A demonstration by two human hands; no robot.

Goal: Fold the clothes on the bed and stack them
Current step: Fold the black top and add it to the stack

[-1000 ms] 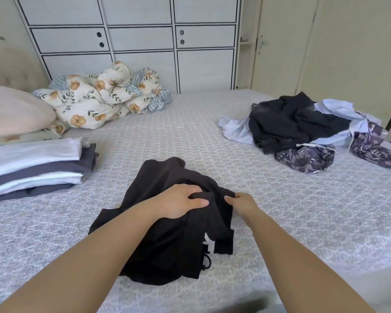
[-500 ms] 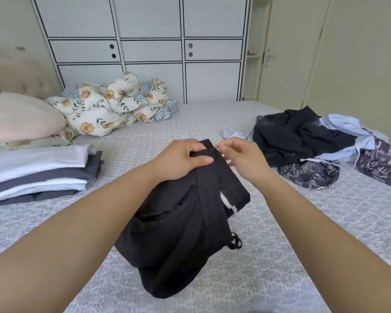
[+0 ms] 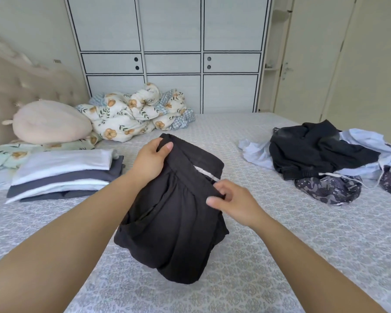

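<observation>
Crumpled black gathered-waist cloth garment [image 3: 174,213] held above grey patterned bed sheet [image 3: 303,245], waistband gripped by left hand [image 3: 150,160], pinched by right hand [image 3: 233,201]; best spread waistband taut, shake flat before folding.

The big bed [image 3: 280,233] had a grey patterned cover. On its left side sat a neat stack of folded clothes [image 3: 63,175], a round pink pillow [image 3: 52,122] and a bunched-up flowery blanket [image 3: 133,114]. On the right lay a messy pile of clothes [image 3: 325,157].
</observation>
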